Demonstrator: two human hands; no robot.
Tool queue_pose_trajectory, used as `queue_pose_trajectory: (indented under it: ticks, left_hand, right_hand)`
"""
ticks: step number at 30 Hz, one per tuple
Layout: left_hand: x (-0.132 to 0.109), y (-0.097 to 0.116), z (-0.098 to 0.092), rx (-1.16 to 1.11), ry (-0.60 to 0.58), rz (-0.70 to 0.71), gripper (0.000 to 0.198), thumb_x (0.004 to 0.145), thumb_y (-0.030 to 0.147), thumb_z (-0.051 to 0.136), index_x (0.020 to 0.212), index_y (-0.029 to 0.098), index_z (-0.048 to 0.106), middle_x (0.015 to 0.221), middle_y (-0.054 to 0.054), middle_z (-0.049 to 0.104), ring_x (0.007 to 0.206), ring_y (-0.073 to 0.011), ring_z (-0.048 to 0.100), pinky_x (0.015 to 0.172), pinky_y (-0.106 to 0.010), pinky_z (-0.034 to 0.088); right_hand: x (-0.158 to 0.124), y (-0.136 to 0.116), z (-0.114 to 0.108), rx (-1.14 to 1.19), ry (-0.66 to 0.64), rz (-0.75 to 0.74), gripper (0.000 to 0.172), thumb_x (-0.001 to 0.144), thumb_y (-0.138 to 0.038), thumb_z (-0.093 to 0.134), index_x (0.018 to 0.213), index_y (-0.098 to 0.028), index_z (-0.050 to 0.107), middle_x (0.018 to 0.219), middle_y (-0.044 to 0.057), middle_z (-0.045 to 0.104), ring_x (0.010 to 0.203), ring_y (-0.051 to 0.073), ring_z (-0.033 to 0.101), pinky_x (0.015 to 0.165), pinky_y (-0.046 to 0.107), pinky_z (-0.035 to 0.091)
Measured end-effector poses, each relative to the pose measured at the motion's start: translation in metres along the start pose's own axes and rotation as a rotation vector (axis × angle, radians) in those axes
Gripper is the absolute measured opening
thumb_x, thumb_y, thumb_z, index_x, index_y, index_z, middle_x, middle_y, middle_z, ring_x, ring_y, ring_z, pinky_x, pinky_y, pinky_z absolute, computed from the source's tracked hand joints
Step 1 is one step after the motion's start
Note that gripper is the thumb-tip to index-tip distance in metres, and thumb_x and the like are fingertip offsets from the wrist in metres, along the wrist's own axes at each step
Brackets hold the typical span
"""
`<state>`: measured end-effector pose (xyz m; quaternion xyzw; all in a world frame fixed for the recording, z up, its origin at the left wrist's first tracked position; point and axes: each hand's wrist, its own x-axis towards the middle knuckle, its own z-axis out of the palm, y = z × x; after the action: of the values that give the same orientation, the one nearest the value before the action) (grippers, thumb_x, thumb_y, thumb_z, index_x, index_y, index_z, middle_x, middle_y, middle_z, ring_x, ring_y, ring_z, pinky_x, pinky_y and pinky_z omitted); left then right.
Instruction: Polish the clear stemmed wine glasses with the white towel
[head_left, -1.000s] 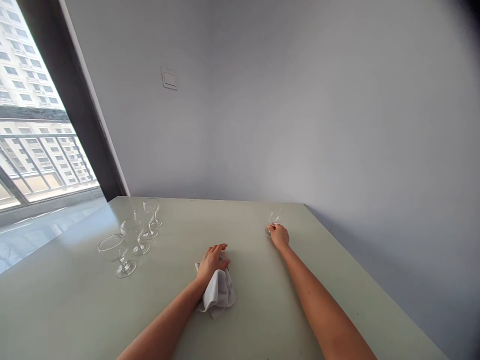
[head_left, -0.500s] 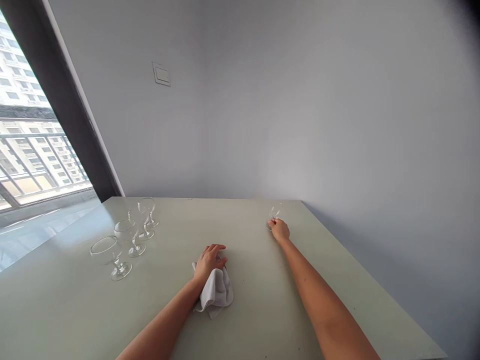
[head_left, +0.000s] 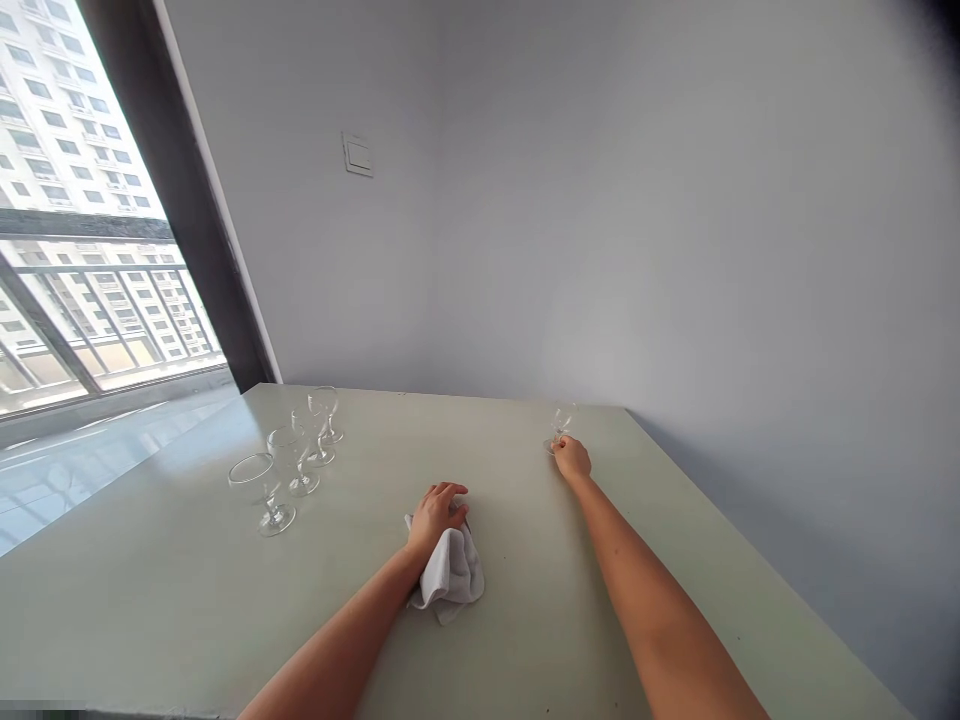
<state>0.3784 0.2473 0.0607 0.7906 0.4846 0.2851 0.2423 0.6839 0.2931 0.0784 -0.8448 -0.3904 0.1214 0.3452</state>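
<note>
My left hand (head_left: 437,513) rests on a crumpled white cloth (head_left: 452,572) near the middle of the pale green table (head_left: 150,600), fingers curled over the cloth's top. Stretched far out to the right, my right hand (head_left: 571,459) is closed around the stem of a small clear stemmed glass (head_left: 560,422) that stands upright near the table's back right corner. Several more clear stemmed glasses stand in a row at the left, the nearest (head_left: 261,490) and the farthest (head_left: 325,412) among them.
A grey wall runs behind and to the right of the table, with a light switch (head_left: 358,155) on it. A dark window frame (head_left: 180,190) and a large window with buildings outside are at the left.
My right hand and its glass have slid slightly farther toward the back of the table. The view has swung a little to the left. My left hand stays on the cloth.
</note>
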Motion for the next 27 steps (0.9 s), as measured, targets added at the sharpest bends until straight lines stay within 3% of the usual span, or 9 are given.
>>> queue_pose_trajectory:
  ticks: [4,7,10,13,17,19,21,25,27]
  left_hand:
    - [0.0,-0.001,0.0,-0.117,0.059,-0.036,0.026,0.071,0.018,0.051,0.095,0.026,0.059,0.093,-0.001,0.061,0.09,-0.0175,0.054,0.078,-0.032,0.043]
    - [-0.002,0.009,-0.013,-0.248,0.226,0.068,0.023,0.073,0.017,0.048,0.092,0.023,0.059,0.092,-0.003,0.06,0.089,-0.0162,0.054,0.079,-0.031,0.043]
    - [-0.014,0.028,-0.04,-0.347,0.525,0.152,0.019,0.079,0.021,0.044,0.093,0.022,0.056,0.098,-0.004,0.058,0.09,-0.0159,0.053,0.081,-0.032,0.043]
    - [-0.037,0.034,-0.074,-0.44,0.884,0.102,0.015,0.08,0.026,0.045,0.095,0.022,0.049,0.105,-0.006,0.053,0.093,-0.0163,0.052,0.08,-0.031,0.043]
    - [-0.071,-0.01,-0.11,-0.441,1.302,-0.083,0.03,0.075,0.026,0.052,0.1,0.023,0.037,0.113,-0.005,0.045,0.095,-0.0154,0.051,0.082,-0.033,0.042]
    - [-0.081,-0.045,-0.125,-0.431,1.303,-0.3,0.039,0.071,0.028,0.056,0.104,0.023,0.036,0.115,-0.005,0.042,0.1,-0.0165,0.049,0.082,-0.034,0.042]
    - [-0.085,-0.076,-0.137,-0.434,1.192,-0.495,0.053,0.066,0.032,0.062,0.111,0.024,0.034,0.117,-0.006,0.042,0.106,-0.0187,0.046,0.084,-0.034,0.041]
    - [-0.078,-0.107,-0.149,-0.421,0.864,-0.598,0.082,0.061,0.04,0.067,0.128,0.025,0.023,0.113,-0.007,0.046,0.111,-0.0213,0.044,0.088,-0.036,0.038]
    - [-0.071,-0.111,-0.151,-0.364,0.802,-0.609,0.086,0.061,0.044,0.067,0.131,0.025,0.02,0.107,-0.006,0.05,0.107,-0.0214,0.047,0.088,-0.037,0.038]
  right_hand:
    - [-0.026,-0.01,-0.005,0.115,0.067,0.019,0.034,0.08,-0.027,0.036,0.107,-0.014,0.051,0.095,0.012,0.059,0.081,0.02,0.055,0.061,0.025,0.038]
    - [-0.067,-0.027,-0.001,0.221,-0.006,-0.067,0.034,0.082,-0.034,0.033,0.101,-0.014,0.052,0.088,0.011,0.059,0.073,0.018,0.055,0.059,0.025,0.04]
    - [-0.126,-0.044,0.004,0.322,-0.181,-0.225,0.033,0.079,-0.046,0.042,0.085,-0.018,0.057,0.073,0.004,0.058,0.059,0.014,0.051,0.054,0.023,0.041]
    - [-0.18,-0.055,0.006,0.512,-0.511,-0.418,0.038,0.081,-0.053,0.041,0.079,-0.018,0.056,0.066,0.0,0.054,0.049,0.01,0.045,0.047,0.022,0.038]
    - [-0.212,-0.063,0.006,0.581,-0.698,-0.483,0.042,0.083,-0.055,0.036,0.085,-0.018,0.056,0.065,-0.002,0.05,0.047,0.009,0.044,0.044,0.021,0.036]
    - [-0.213,-0.068,0.008,0.546,-0.685,-0.488,0.044,0.083,-0.057,0.033,0.092,-0.019,0.055,0.063,-0.003,0.05,0.046,0.01,0.044,0.044,0.021,0.036]
    - [-0.211,-0.074,0.011,0.476,-0.634,-0.521,0.045,0.084,-0.057,0.031,0.098,-0.02,0.053,0.059,-0.004,0.048,0.048,0.011,0.047,0.048,0.022,0.038]
    - [-0.217,-0.083,0.016,0.15,-0.607,-0.648,0.04,0.085,-0.054,0.032,0.094,-0.025,0.058,0.053,-0.004,0.05,0.052,0.013,0.05,0.05,0.023,0.034]
    - [-0.223,-0.082,0.019,-0.004,-0.623,-0.696,0.033,0.082,-0.051,0.041,0.087,-0.026,0.061,0.056,-0.003,0.054,0.052,0.013,0.051,0.049,0.022,0.031]
